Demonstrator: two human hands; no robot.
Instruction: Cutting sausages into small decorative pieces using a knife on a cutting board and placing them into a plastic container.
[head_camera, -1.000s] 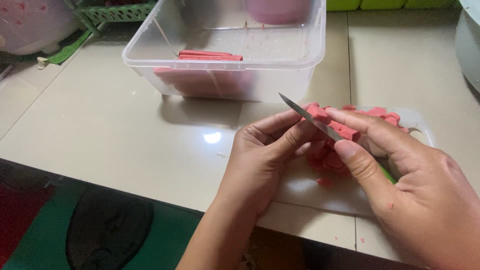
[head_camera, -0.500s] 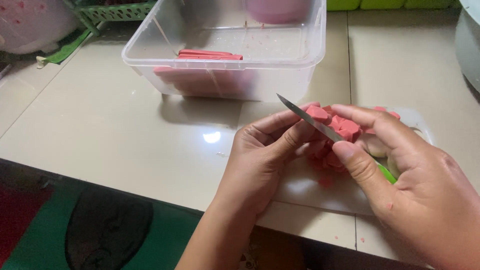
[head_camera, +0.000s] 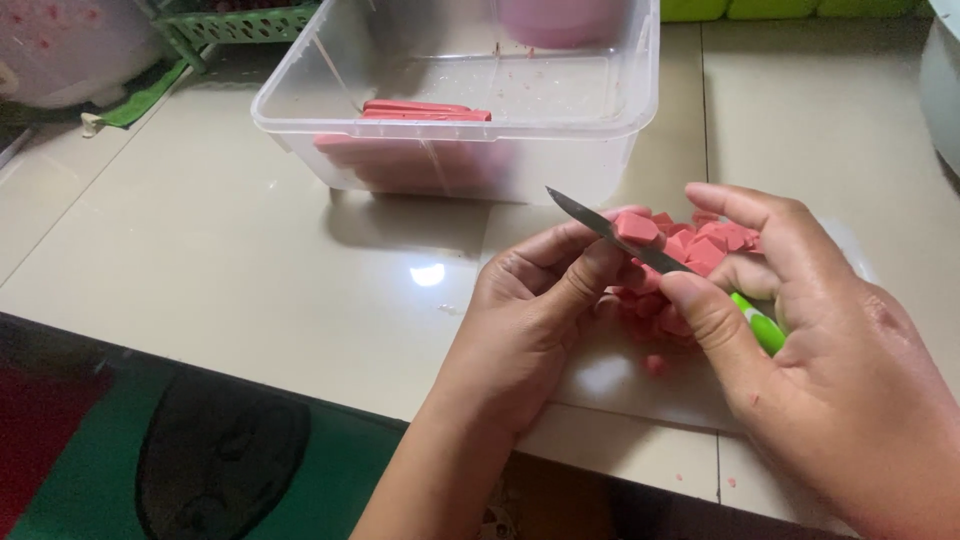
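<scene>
Knife: thin grey blade, green handle, tilted, tip up-left toward clear plastic tub; pink chunk sits against blade; pink cut pieces heaped just behind.

Green plastic basket top left; green mat on floor; yellow-green blocks along top edge.

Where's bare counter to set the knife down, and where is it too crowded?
Bare tiled counter lies left of the left hand, in front of the clear tub. Another bare patch sits right of the tub. It is crowded under and between both hands: the right hand holds the knife over the pile of pink pieces.
</scene>
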